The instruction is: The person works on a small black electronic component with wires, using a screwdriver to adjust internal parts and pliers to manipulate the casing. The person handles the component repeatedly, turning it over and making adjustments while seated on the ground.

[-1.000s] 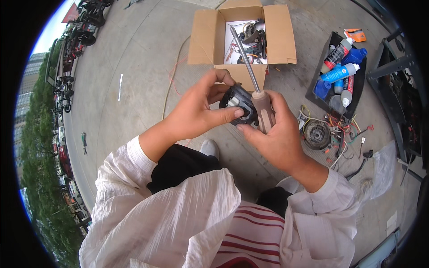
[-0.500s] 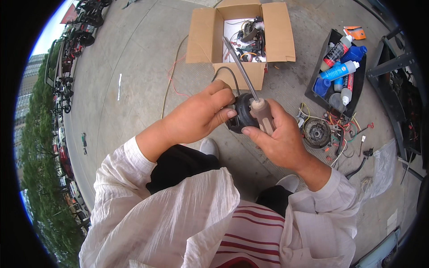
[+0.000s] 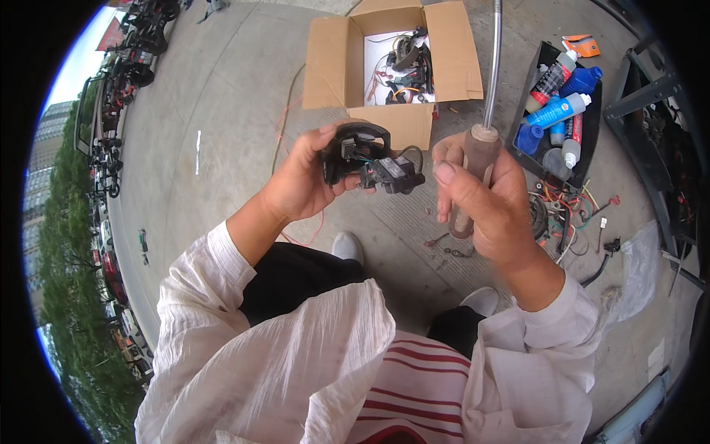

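My left hand (image 3: 299, 177) grips a black handlebar switch housing (image 3: 336, 159) between thumb and fingers. The housing stands open: its curved shell faces up with small wires inside, and a dark block-shaped inner part (image 3: 396, 175) sits out to its right. Whether the two are still joined is hard to see. In my right hand (image 3: 499, 203) is a screwdriver (image 3: 479, 155) with a worn, brownish handle; the thumb lies across the handle and the metal shaft points away from me. A gap separates the screwdriver from the housing.
An open cardboard box (image 3: 325, 70) of wired parts stands ahead. Right of it, a black bin (image 3: 538, 66) holds several bottles. Loose wires (image 3: 569, 222) and a round metal part (image 3: 538, 216) lie on the concrete, near a plastic bag (image 3: 640, 266) and a dark metal frame (image 3: 643, 100).
My hands have moved apart. The housing, closed before, now shows its inside and has shifted left. The screwdriver has swung more upright and moved right.
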`<state>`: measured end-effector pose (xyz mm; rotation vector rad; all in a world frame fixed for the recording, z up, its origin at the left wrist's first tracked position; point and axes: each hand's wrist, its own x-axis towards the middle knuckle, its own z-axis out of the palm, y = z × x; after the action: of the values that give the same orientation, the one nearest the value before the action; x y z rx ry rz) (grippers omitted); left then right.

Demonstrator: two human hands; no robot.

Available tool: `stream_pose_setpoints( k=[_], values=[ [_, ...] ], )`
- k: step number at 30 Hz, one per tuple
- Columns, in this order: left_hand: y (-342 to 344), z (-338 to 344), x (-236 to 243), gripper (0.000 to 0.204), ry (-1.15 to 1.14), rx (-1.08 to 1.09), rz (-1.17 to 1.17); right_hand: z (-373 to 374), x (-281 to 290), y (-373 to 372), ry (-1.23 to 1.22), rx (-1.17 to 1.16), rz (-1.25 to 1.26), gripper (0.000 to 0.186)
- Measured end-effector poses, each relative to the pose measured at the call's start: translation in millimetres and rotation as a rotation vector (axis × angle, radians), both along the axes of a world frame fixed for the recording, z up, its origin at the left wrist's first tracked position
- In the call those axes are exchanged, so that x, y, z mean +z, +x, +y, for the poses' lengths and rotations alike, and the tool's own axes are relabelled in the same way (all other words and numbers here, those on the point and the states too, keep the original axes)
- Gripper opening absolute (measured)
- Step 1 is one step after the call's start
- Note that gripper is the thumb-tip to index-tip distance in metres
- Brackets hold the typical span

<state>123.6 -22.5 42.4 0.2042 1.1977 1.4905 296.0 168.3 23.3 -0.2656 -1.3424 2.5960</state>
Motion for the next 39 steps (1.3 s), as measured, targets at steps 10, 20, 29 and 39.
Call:
stream_pose_setpoints(
  k=[10, 20, 29, 39],
  values=[
    [6.1, 9.5, -0.4, 0.070, 0.031, 0.051, 0.036, -7.6, -6.5, 2.8, 0.186, -0.058, -0.098, 0.022],
    [3.6, 8.9, 1.2, 0.072, 0.018, 0.074, 0.085, 1.0, -5.1, 9.7, 0.355, 0.059, -0.079, 0.036],
    [-8.3, 5.3, -3.3, 0.069, -0.015, 0.107, 0.137, 2.5, 1.0, 14.2, 0.543, 0.104, -0.057, 0.051],
    [-19.2, -1.0, -3.4, 0.073, -0.050, 0.186, 0.295, 10.6, 32.5, 31.6, 0.631, 0.415, -0.074, 0.065]
  ],
)
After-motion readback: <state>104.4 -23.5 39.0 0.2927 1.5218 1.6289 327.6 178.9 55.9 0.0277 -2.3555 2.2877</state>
